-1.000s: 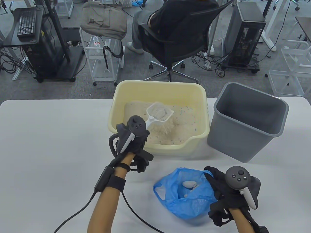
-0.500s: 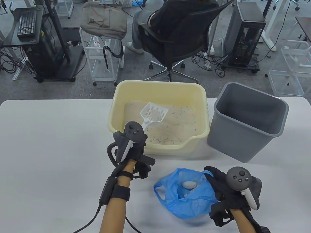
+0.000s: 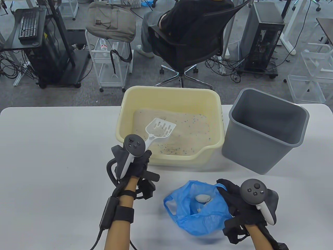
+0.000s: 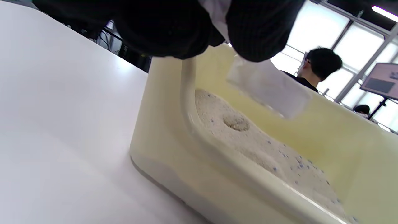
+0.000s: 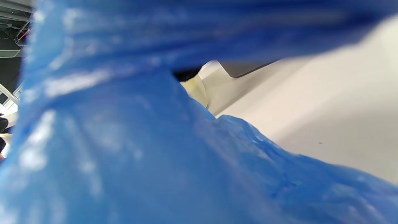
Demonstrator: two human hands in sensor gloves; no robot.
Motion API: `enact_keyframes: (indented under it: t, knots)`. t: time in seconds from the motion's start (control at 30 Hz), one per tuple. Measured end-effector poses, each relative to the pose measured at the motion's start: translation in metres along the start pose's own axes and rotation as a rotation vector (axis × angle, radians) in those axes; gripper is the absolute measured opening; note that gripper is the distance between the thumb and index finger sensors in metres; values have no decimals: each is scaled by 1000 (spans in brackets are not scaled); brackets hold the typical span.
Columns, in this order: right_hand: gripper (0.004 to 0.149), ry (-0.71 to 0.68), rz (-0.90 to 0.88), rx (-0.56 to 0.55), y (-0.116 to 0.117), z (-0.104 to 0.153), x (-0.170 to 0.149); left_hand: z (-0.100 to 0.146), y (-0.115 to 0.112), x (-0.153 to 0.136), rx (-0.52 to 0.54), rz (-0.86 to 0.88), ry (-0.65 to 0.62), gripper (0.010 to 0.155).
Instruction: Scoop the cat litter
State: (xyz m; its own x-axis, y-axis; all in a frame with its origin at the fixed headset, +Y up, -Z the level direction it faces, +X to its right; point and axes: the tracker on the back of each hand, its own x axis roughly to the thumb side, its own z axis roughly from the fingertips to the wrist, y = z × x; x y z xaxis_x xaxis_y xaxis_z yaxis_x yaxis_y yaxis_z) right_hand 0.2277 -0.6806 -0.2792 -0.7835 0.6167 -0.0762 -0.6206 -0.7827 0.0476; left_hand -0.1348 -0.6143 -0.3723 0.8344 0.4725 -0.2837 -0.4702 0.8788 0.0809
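A pale yellow litter box [image 3: 122, 125] holds sandy litter [image 3: 187, 130] with blue specks. My left hand [image 3: 141, 158] grips the handle of a white slotted scoop [image 3: 160, 128], held above the litter on the box's left side; the scoop looks empty. In the left wrist view the scoop [image 4: 267, 88] hangs over the litter [image 4: 248, 140], where a round clump [image 4: 237, 122] lies. My right hand [image 3: 235, 200] holds the right rim of an open blue plastic bag [image 3: 187, 211] on the table. Grey clumps [image 3: 203, 198] lie inside the bag. The bag [image 5: 124, 149] fills the right wrist view.
A grey waste bin [image 3: 265, 135] stands to the right of the litter box. The white table [image 3: 52, 156] ends just behind the box. An office chair [image 3: 192, 44] with a seated person and carts stand beyond it.
The scoop held a heap of litter a second ago; the litter sifted out and the scoop is now empty. My left hand has drawn the scoop back toward me and to the left.
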Motion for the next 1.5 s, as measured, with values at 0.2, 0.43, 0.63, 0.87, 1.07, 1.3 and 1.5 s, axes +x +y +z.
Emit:
enact_keyframes:
  t: [0.2,0.43,0.63,0.87,1.07,1.3,1.5]
  knots:
    - [42,-21,2,-6,-1,1,3,-10,0,8,42,-9,-2,59]
    - [42,11,-7,-28,-2,-1,-5,-2,3,10,-29,-24,-180,58]
    - [42,16,3,-27,-2,-2,-6,33,18,-1,-126,-12,-305,58]
    - [42,49,-31,-42,-4,-2,-10,99,28,-13,-271,3,-442,58]
    - [42,89,-60,-34,-3,-2,-10,145,15,-5,-337,-178,-517,58]
    - [43,84,-83,1,-2,-2,-8,167,-33,27,-429,-385,-560,58]
    - [43,72,-83,5,-1,0,-6,170,-47,55,-393,-399,-584,58]
